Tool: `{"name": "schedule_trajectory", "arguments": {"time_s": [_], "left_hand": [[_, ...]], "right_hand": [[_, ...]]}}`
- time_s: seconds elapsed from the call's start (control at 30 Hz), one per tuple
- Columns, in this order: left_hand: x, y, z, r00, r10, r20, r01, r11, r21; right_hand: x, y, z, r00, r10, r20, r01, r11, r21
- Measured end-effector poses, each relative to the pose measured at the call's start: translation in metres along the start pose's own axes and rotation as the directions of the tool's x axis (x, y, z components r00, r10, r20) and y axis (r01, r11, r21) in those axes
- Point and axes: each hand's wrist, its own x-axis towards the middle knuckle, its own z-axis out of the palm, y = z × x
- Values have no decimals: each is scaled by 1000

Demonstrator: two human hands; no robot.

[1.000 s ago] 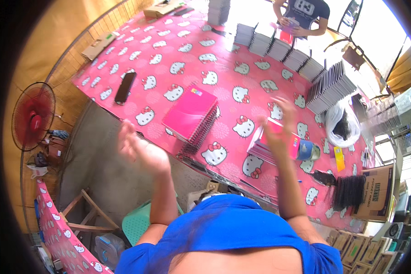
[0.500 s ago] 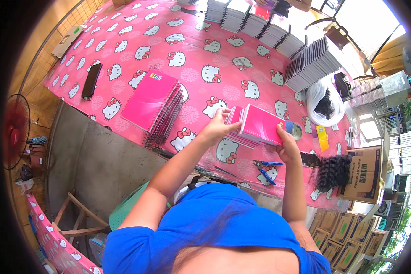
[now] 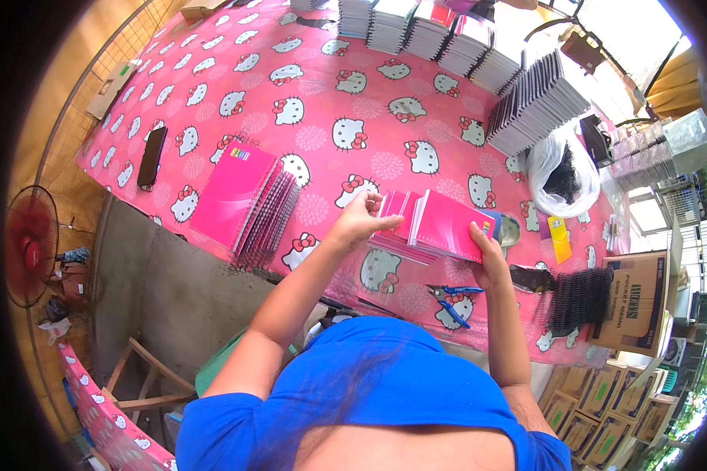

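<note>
While the pad (image 3: 456, 224) is held over the bench (image 3: 385, 165) by the right hand (image 3: 489, 255), whether the pile (image 3: 401, 247) is gripped by the left hand (image 3: 364, 221) cannot be told. Pages (image 3: 419, 218) could be spilled by a slack hold.

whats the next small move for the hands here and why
Probably lift the upper pink notebook clear with the right hand: its thumb already lies on the cover's right side, while the left hand is at the left end of the pink pile.
</note>
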Motion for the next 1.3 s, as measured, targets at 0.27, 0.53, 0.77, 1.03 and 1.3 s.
{"name": "schedule_trajectory", "arguments": {"time_s": [0.27,0.53,0.77,1.03,1.3], "left_hand": [[1,-7,-10,998,-50,41,51,998,-39],[-5,-2,-3,1000,3,19,-4,998,62],[-5,1,-1,1000,0,27,-1,1000,22],[0,-2,0,1000,28,-7,-28,996,86],[2,-19,-21,998,13,67,-16,999,44]], "right_hand": [[-1,-1,0,999,10,45,-14,996,84],[-10,1,10,998,-55,18,55,998,30],[-9,4,7,998,-56,6,55,996,63],[-40,-114,-2,962,-178,209,268,770,-579],[1,-175,142,466,719,516,863,-241,-444]]}}
